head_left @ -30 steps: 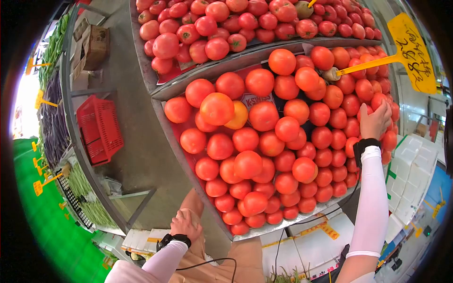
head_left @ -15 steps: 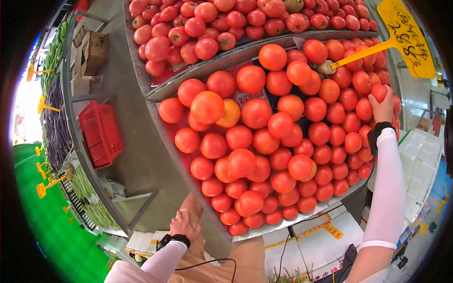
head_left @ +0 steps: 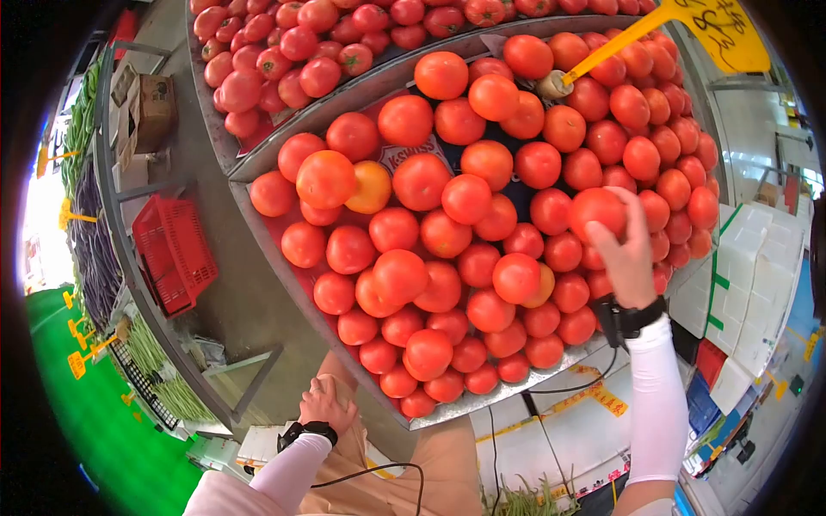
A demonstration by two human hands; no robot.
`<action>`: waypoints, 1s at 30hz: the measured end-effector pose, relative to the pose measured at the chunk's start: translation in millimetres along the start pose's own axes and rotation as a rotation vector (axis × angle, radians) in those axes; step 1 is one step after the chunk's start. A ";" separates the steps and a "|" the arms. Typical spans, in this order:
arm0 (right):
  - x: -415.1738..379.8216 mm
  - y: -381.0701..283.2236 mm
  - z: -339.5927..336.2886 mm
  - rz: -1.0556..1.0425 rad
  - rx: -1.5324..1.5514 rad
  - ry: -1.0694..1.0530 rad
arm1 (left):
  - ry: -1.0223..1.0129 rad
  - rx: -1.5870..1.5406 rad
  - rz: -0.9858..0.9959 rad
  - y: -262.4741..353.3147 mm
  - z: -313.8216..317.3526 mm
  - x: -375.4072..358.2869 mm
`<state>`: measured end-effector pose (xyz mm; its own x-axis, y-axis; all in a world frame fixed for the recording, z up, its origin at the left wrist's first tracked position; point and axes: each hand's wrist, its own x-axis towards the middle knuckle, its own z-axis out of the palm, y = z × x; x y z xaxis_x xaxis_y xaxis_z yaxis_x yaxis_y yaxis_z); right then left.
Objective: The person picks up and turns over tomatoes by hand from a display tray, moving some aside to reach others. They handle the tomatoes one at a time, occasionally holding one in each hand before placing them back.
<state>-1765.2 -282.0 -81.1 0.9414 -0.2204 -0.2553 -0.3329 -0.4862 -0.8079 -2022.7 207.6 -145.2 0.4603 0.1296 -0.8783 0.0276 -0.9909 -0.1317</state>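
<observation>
My right hand (head_left: 630,258) is closed around a red tomato (head_left: 595,212), with fingers and thumb on its right side. The tomato is over the right part of a big heap of tomatoes (head_left: 422,182) in a metal-edged bin. My left hand (head_left: 329,408) lies on my bent knee (head_left: 342,378), holding nothing, its fingers lying over the knee and partly hidden. A black band is on each wrist. Among the red tomatoes sits an orange-yellow one (head_left: 371,187).
A second tomato bin (head_left: 292,52) adjoins at the back. A yellow price sign (head_left: 718,30) stands in the heap. Left are a red basket (head_left: 175,254) and a shelf of green and purple beans. White foam boxes (head_left: 757,267) stand right; a black cable crosses my lap.
My right hand has moved left and toward me from the heap's far right edge, bringing a tomato with it. My left hand stays on the knee. The view has shifted to the right.
</observation>
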 end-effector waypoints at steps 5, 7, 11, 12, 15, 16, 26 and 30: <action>9.3 10.6 38.2 -0.028 0.014 0.011 | 0.036 0.030 0.006 -1.3 10.5 -1.4; 11.1 0.5 47.1 -0.049 0.009 -0.037 | 0.014 0.024 0.004 0.7 7.4 -2.6; 14.1 -5.8 62.8 -0.261 -0.086 -0.160 | 0.032 0.014 0.014 1.9 6.3 -4.0; 15.9 -4.5 65.4 -0.290 -0.110 -0.156 | 0.022 0.004 0.009 2.6 4.3 -4.0; 24.2 3.1 63.3 -0.356 -0.304 -0.118 | 0.022 -0.006 0.002 1.6 5.7 -3.5; 25.6 4.8 59.1 -0.411 -0.457 -0.070 | 0.025 -0.007 0.002 1.0 7.4 -3.8; 13.7 -0.3 66.6 -0.529 -0.734 -0.051 | 0.041 0.000 0.014 -4.7 13.8 -1.7; 22.3 4.8 67.8 -0.491 -0.807 -0.079 | 0.045 0.021 0.018 -4.2 13.7 -2.0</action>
<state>-1742.2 -231.9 -126.7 0.9773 0.2074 -0.0434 0.1922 -0.9538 -0.2311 -2035.9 212.0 -149.3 0.5001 0.1092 -0.8591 0.0001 -0.9920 -0.1260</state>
